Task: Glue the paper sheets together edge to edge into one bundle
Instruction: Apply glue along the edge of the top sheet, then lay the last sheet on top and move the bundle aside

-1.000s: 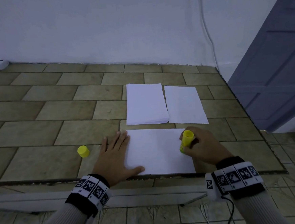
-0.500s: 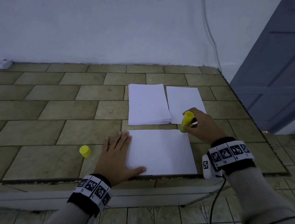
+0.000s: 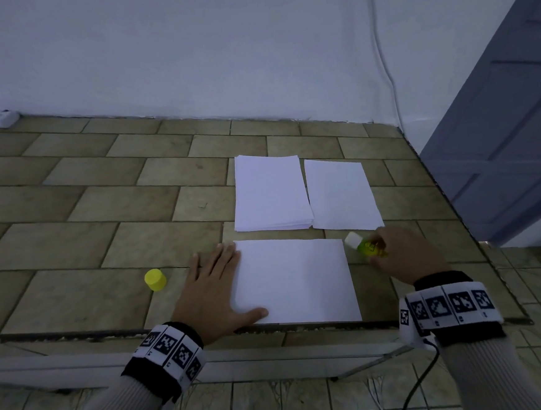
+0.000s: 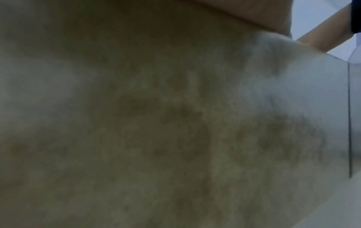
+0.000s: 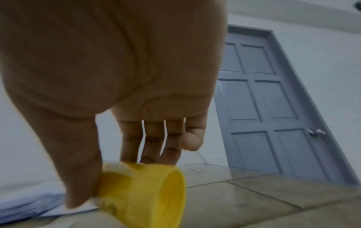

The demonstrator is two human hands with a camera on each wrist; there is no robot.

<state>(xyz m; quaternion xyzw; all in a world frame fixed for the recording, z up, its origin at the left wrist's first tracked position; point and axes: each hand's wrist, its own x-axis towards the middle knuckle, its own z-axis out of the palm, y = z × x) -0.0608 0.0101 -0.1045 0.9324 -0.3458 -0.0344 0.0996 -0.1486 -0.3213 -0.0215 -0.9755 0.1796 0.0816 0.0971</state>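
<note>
A person's left hand [image 3: 210, 293] lies flat, fingers straight, on the left edge of a white paper sheet [image 3: 293, 280] at the near edge of a tiled table [image 3: 102, 218], thumb pressing the sheet's near-left corner. The right hand [image 3: 402, 252] hovers just off the sheet's far-right corner, its grip closed around an uncapped glue stick [image 3: 363, 246], thumb and fingers pinching the yellow barrel [image 5: 144, 194] with the white glue tip pointing left toward the sheet. The wrist view shows the barrel held tilted, low over the tiles. Beyond the sheet, toward the table's far side, a paper stack [image 3: 271, 193] rests beside a single loose sheet [image 3: 341, 194], the two close but apart. The yellow cap [image 3: 155, 279] stands on the table left of the left hand. A grey door [image 3: 500, 141] stands past the table's right edge. The left wrist view is blurred.
</note>
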